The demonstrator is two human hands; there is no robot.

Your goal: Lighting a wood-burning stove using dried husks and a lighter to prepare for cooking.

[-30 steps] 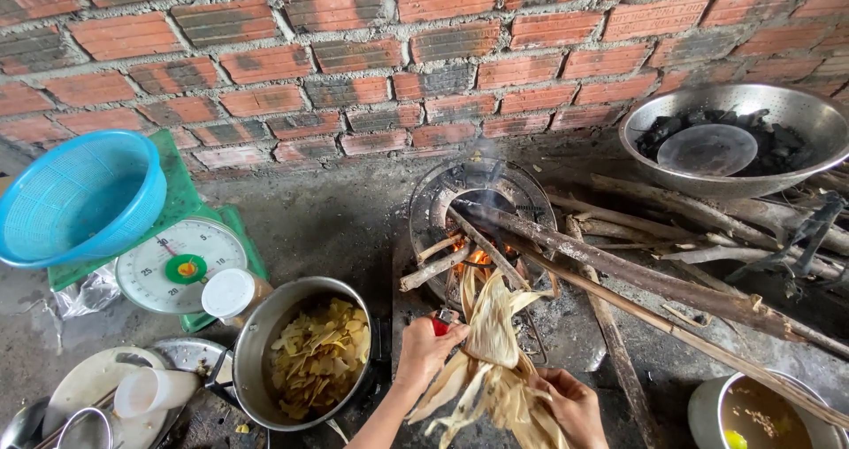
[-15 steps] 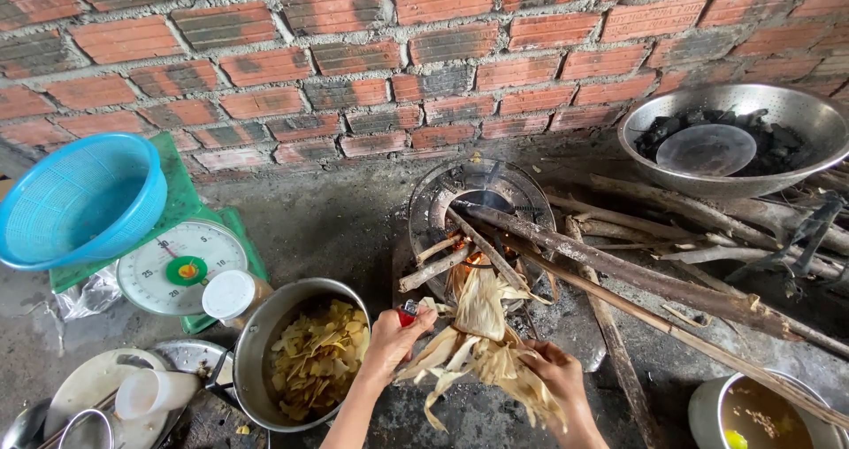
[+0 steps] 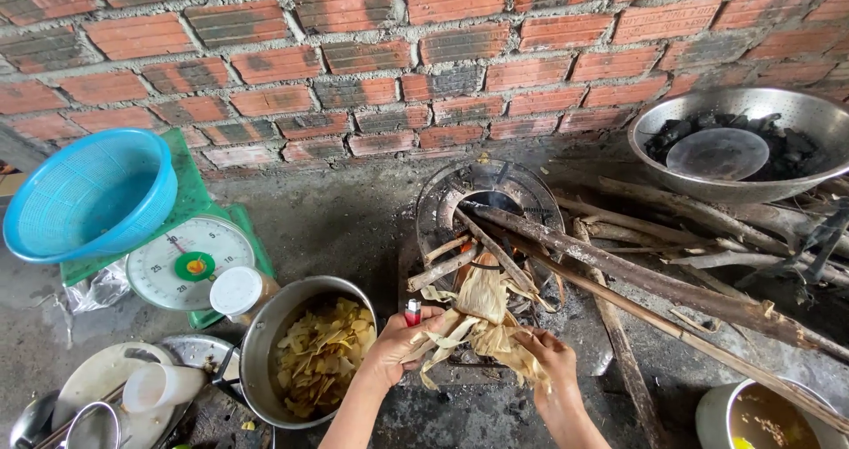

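Your left hand [image 3: 398, 347] is closed around a red lighter [image 3: 412, 312] whose top sticks up above your fingers, and those fingers also press on the near edge of a bundle of dry corn husks [image 3: 482, 325]. Your right hand [image 3: 548, 356] is curled shut on the other side of the same bundle, gripping husk ends. The husks lie at the mouth of the round clay stove [image 3: 478, 206], just in front of it, with their tip pushed in among the sticks of firewood [image 3: 619, 268] that run out from the stove's opening toward the right. Left of the stove, beside your left hand, stands a metal pot [image 3: 265, 325] filled with yellowish chips. Farther left of the stove sits a green dial scale [image 3: 186, 259] with a blue plastic colander [image 3: 88, 197] on it. Right of the stove, against the brick wall [image 3: 424, 51], a metal basin [image 3: 734, 184] holds charcoal.
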